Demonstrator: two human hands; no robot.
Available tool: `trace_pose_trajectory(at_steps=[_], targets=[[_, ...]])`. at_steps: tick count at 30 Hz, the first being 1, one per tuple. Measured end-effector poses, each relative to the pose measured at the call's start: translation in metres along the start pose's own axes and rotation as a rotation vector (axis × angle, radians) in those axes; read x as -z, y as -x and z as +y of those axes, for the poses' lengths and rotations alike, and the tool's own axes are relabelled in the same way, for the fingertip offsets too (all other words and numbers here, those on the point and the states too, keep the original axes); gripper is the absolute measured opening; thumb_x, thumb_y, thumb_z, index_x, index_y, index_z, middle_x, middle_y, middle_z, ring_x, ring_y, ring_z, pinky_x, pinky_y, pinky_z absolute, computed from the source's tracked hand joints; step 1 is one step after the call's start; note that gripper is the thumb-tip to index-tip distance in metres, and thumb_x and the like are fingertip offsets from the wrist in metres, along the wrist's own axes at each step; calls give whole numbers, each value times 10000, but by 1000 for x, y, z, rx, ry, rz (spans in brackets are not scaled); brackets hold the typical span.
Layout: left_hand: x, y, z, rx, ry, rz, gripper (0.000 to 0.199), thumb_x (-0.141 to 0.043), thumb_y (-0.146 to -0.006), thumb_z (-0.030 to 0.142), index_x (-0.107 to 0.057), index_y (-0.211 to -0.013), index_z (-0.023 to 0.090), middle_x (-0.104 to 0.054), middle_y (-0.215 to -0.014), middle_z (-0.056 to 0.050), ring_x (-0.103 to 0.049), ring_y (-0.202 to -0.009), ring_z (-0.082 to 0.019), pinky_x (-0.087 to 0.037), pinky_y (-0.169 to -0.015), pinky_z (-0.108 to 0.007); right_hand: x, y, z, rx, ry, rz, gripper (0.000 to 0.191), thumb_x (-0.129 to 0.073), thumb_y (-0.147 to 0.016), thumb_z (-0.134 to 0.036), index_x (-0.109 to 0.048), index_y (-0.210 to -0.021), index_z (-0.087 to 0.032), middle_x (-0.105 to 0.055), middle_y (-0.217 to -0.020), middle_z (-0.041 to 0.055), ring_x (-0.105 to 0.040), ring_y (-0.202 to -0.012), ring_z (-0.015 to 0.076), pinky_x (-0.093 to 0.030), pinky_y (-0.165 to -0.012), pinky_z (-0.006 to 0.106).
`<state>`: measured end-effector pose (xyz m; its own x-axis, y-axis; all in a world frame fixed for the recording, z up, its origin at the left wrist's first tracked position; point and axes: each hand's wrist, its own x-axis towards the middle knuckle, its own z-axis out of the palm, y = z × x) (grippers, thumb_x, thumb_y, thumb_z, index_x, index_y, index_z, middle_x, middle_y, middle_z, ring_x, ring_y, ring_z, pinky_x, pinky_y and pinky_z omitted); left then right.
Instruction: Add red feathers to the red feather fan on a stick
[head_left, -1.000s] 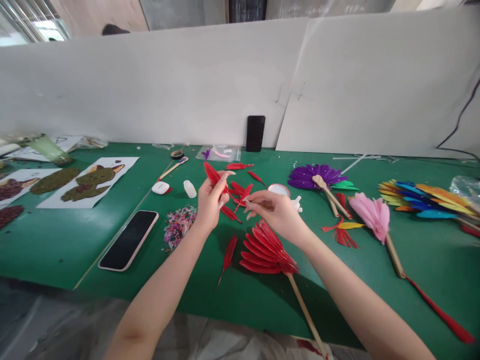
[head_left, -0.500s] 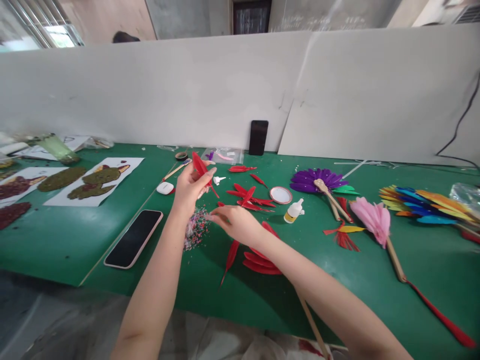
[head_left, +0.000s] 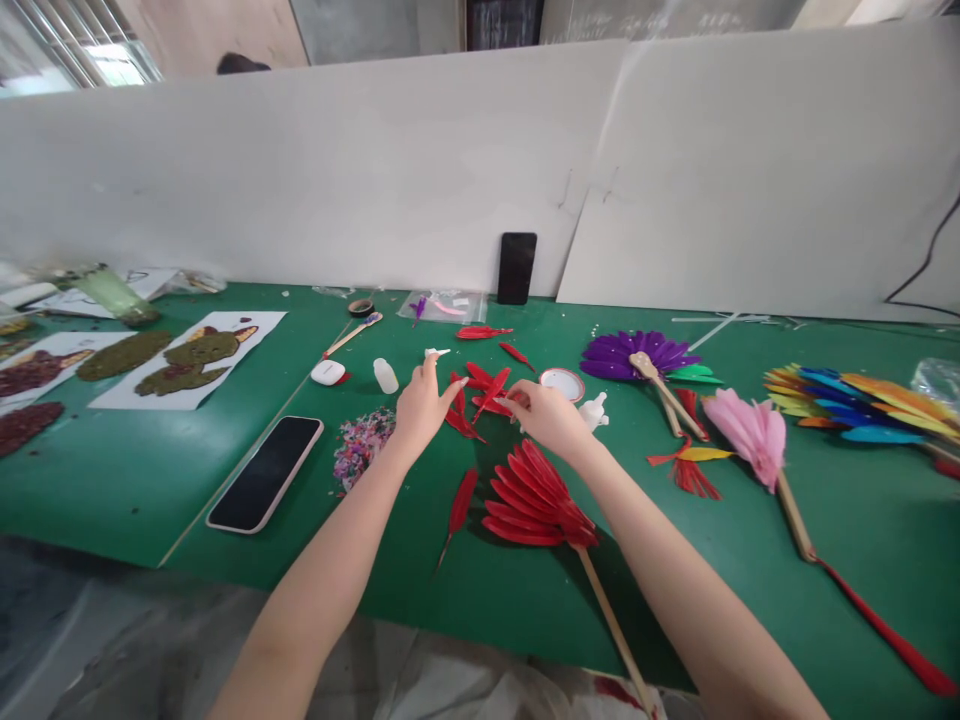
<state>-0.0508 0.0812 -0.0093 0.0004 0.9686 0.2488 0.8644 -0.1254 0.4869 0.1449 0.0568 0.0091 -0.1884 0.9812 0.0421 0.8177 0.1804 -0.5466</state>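
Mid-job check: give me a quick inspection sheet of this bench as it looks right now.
Surface: green table mat, white divider board behind.
Job's things: loose red feathers; red feather fan on wooden stick.
Clutter: black smartphone, confetti pile, glue bottle, purple fan, pink fan, multicoloured fan.
Hands: left hand and right hand over the feathers; grip unclear.
Cables: black cable.
Surroundings: leaf pictures.

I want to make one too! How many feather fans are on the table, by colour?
Red fan: 1
Purple fan: 1
Pink fan: 1
Rainbow fan: 1
Total: 4
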Motion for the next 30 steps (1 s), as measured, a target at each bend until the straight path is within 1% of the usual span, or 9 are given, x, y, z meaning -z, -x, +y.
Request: trace_pose_trajectory(at_steps=[2, 5, 10, 13, 17, 21, 26, 28, 30], targets=[[-5, 6, 8, -93, -77, 11, 383, -473, -836, 501, -489, -1053, 185, -557, -956, -85, -593, -827, -212, -427, -641, -277, 2, 0, 0, -3, -8, 31, 143, -500, -870, -296, -604, -911, -206, -710, -741, 39, -659, -702, 196, -388, -561, 243], [-18, 15, 19, -195, -188, -172, 338, -482, -821, 521, -505, -838, 184, -528, -902, -72, -570, -831, -224, -440, -647, -296, 8, -1, 1, 6, -32, 76, 175, -492, -870, -267, -572, -1011, -202, -699, -689, 23, -650, -657, 186, -389, -571, 243], [-35, 17, 19, -255, -253, -245, 160, -489, -864, 316, -482, -825, 161, -505, -900, -92, -520, -888, -240, -439, -730, -349, 11, 0, 2, 10, -80, 108, 177, -495, -866, -270, -554, -1021, -207, -686, -639, 10, -643, -613, 178, -393, -559, 238], [-31, 12, 11, -286, -154, -222, 150, -461, -880, 259, -479, -772, 156, -488, -834, -67, -495, -842, -210, -424, -773, -355, 9, 0, 6, -20, -136, 107, 132, -487, -873, -313, -562, -917, -214, -677, -617, 12, -638, -577, 167, -398, -534, 229], [-16, 8, 12, -354, 84, -124, 190, -469, -879, 319, -502, -771, 165, -488, -828, -52, -470, -842, -189, -411, -807, -356, 8, -2, 11, -83, -300, 125, 408, -424, -859, -550, -492, -655, -205, -620, -517, 20, -593, -451, 141, -397, -464, 216], [-3, 14, 28, -477, 338, -202, 165, -485, -870, 336, -511, -818, 181, -534, -898, -51, -500, -904, -180, -401, -855, -352, 11, 1, 3, -6, -559, 65, 454, -447, -802, -634, -458, -638, -212, -546, -452, -29, -519, -348, 113, -356, -370, 205], [3, 22, 41, -329, 697, -537, 220, -381, -907, 395, -470, -893, 195, -601, -729, -7, -567, -661, -127, -443, -643, -269, 17, 7, -9, 133, -636, 192, 472, -414, -851, -580, -401, -554, -213, -458, -398, -52, -429, -315, 85, -340, -374, 210], [3, 23, 41, -243, 808, -557, 247, -362, -911, 410, -467, -947, 189, -539, -570, 38, -498, -496, -97, -398, -522, -230, 19, 8, -11, 126, -620, 261, 472, -440, -842, -572, -411, -540, -211, -477, -408, -41, -441, -338, 88, -346, -393, 216], [3, 22, 40, -192, 835, -470, 275, -422, -886, 422, -510, -975, 177, -452, -504, 65, -407, -432, -77, -332, -459, -215, 21, 9, -11, 105, -612, 275, 476, -481, -816, -581, -426, -524, -209, -481, -400, -34, -452, -351, 95, -350, -400, 222]])
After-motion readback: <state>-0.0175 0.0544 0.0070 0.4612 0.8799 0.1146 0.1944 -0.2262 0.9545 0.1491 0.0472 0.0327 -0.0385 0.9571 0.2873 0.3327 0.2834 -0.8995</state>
